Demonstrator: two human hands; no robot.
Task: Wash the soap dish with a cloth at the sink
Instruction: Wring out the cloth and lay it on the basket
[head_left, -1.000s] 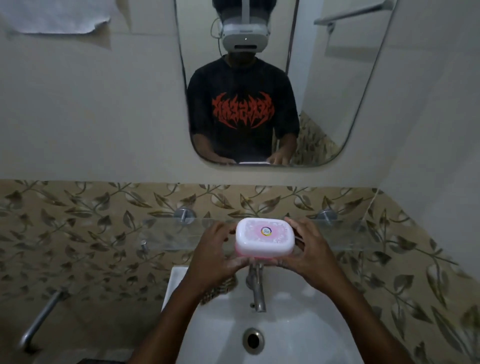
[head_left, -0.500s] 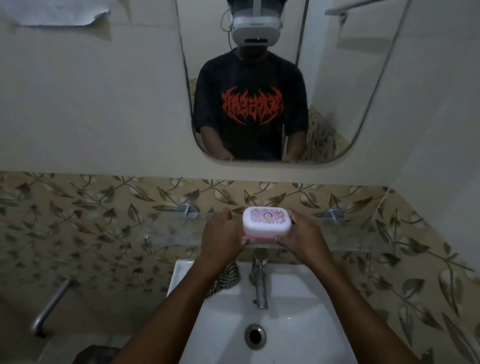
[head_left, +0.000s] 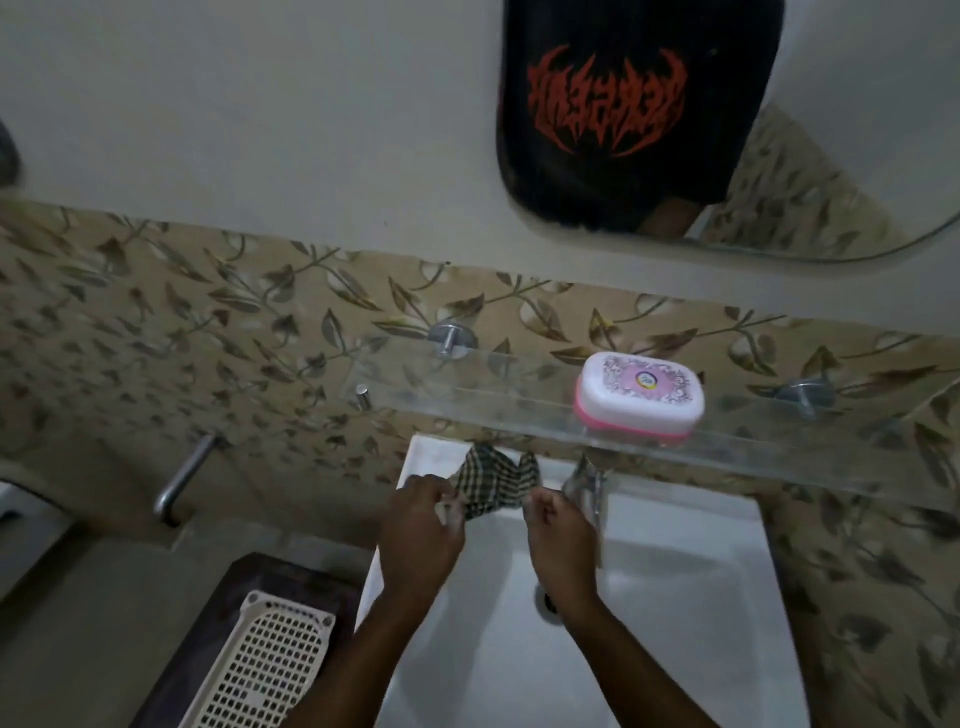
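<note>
The soap dish (head_left: 640, 397), white lid over a pink base, rests closed on the glass shelf (head_left: 779, 452) above the sink, with no hand on it. Below the shelf, a dark checked cloth (head_left: 493, 480) lies at the back left rim of the white sink (head_left: 675, 597). My left hand (head_left: 418, 530) pinches the cloth's left edge. My right hand (head_left: 558, 535) has its fingers curled at the cloth's right edge, just left of the chrome tap (head_left: 589, 488). The drain is mostly hidden behind my right wrist.
A mirror (head_left: 831, 182) hangs on the wall above the shelf. A metal pipe (head_left: 182, 478) sticks out of the leaf-patterned tiles at left. A cream perforated plastic tray (head_left: 270, 670) lies on a dark surface left of the sink.
Both hands have let go of the soap dish, which now sits on the glass shelf. They dropped to the sink rim and took hold of the checked cloth. The view swung left and down.
</note>
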